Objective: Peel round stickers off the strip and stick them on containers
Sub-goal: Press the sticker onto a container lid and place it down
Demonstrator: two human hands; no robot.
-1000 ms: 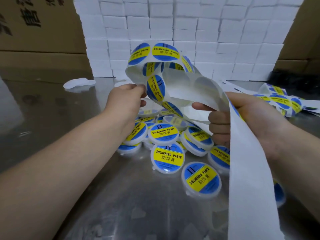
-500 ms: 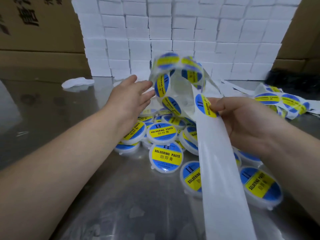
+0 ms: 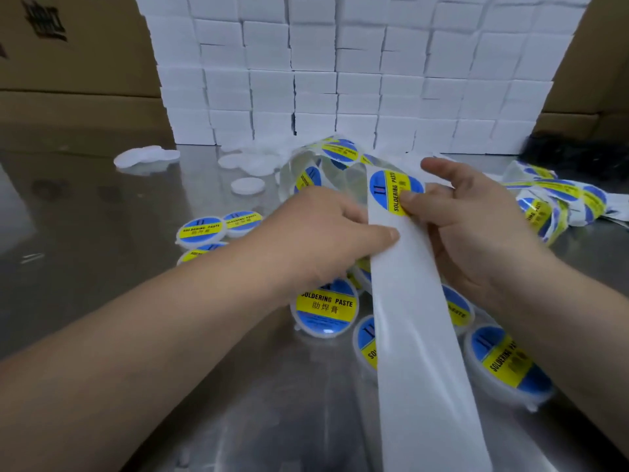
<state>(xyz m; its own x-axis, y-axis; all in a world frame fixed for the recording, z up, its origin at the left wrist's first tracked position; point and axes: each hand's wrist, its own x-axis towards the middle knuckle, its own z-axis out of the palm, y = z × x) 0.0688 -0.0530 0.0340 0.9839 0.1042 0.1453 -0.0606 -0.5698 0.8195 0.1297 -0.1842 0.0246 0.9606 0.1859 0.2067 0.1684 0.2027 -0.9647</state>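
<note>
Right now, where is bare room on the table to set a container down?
Free: the table's left side, between the unlabelled white containers behind and the labelled containers to its right; also the near edge, left of the backing strip. Crowded: the middle, round that strip, and far right, where sticker strips pile up.

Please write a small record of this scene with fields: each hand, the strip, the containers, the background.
left hand: grips the backing strip from its left edge
right hand: thumb pinches the round sticker on the strip
labelled containers: piled on the steel table under both hands
plain white discs: farther back, to the left
background: wall of white boxes
</note>
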